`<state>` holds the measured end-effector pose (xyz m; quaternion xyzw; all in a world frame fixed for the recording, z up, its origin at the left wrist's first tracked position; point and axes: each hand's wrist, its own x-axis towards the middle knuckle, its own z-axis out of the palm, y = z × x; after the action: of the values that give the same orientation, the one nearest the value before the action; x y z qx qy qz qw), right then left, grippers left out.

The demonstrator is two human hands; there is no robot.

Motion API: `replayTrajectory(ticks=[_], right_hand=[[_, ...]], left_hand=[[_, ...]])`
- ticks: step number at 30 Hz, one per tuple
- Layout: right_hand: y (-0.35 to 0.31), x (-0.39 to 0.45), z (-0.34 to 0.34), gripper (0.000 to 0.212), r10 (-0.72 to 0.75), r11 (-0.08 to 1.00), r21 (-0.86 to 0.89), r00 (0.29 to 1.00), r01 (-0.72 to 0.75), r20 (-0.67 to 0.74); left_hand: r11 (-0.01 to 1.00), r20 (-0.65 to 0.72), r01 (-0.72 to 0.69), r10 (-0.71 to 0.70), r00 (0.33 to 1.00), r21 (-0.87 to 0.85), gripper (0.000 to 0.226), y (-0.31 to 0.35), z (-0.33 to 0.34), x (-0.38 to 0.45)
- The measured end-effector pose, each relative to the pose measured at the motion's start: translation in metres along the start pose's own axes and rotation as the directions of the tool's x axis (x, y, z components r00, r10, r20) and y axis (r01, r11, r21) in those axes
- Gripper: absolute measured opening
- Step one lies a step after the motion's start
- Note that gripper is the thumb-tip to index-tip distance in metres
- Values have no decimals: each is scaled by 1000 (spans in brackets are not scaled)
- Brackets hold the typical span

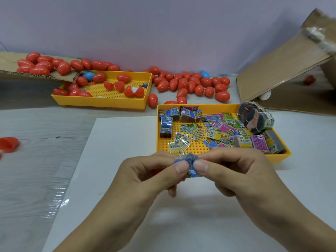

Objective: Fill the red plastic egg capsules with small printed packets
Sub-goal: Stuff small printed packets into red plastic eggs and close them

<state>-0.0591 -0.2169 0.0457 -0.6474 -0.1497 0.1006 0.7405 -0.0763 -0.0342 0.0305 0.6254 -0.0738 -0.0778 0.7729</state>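
Nearest to the camera, both hands meet over the white sheet (pixel 127 206) at the lower centre. The left hand (pixel 145 177) and the right hand (pixel 236 171) pinch one blue printed packet (pixel 190 165) between thumbs and forefingers, with the fingers curled close around it. The packet looks bent or folded – I judge the step in hand is to fold it small enough for a capsule. Under the left hand's fingers a bit of red (pixel 157 171) shows; it may be a capsule half, but I cannot tell. From the hands toward 1 o'clock lies the near yellow tray (pixel 280 158) with many loose packets (pixel 220 132) and some bundles held by rubber bands (pixel 256 118). At 9 o'clock, at the frame edge, an open red half (pixel 9 144) rests on the table. Farther, toward 11 o'clock, the second yellow tray (pixel 101 102) holds red capsules, one of them open (pixel 133 91). Behind it a cardboard flap (pixel 11 72) carries more, and at 12 o'clock a heap of closed red capsules (pixel 190 84) lies on the table. The next move, I think, calls for an open capsule half – the folded packet must go inside before the halves are closed.
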Motion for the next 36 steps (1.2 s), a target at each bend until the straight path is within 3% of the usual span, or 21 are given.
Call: replayTrajectory(ticks=[5, 8, 12, 15, 17, 22, 28, 33, 36], right_hand=[[6, 1, -3, 11, 59, 996, -65, 994, -65, -94], [10, 0, 0, 9, 28, 982, -182, 994, -47, -105], [12, -4, 0, 41, -200, 849, -509, 978, 140, -64], [10, -5, 1, 37, -330, 752, -580, 940, 314, 82], [10, -7, 2, 30, -347, 756, -583, 937, 296, 26], [11, -4, 0, 17, -204, 886, -447, 969, 124, -136], [12, -6, 4, 15, -205, 933, -326, 970, 153, -131], [13, -5, 3, 16, -339, 854, -458, 931, 244, -135], [12, -4, 0, 18, -359, 846, -467, 923, 258, -140]], left_hand=[[970, -139, -139, 168, 976, 198, 22, -2, 3, 0], [975, -165, -133, 163, 973, 175, 23, -2, 3, 0], [984, -93, -62, 78, 993, 165, 28, 0, 4, -1], [985, -68, -37, 49, 997, 169, 32, 0, 4, -2], [988, -56, -29, 38, 998, 154, 34, 0, 4, -2], [999, -3, 6, -6, 1000, 37, 34, 1, 2, 0], [999, -57, -22, 24, 998, 46, 28, -2, 3, 0], [994, -68, 1, -9, 998, -107, 24, 1, 1, 2], [995, -106, -12, 1, 994, -99, 40, 2, -1, 2]])
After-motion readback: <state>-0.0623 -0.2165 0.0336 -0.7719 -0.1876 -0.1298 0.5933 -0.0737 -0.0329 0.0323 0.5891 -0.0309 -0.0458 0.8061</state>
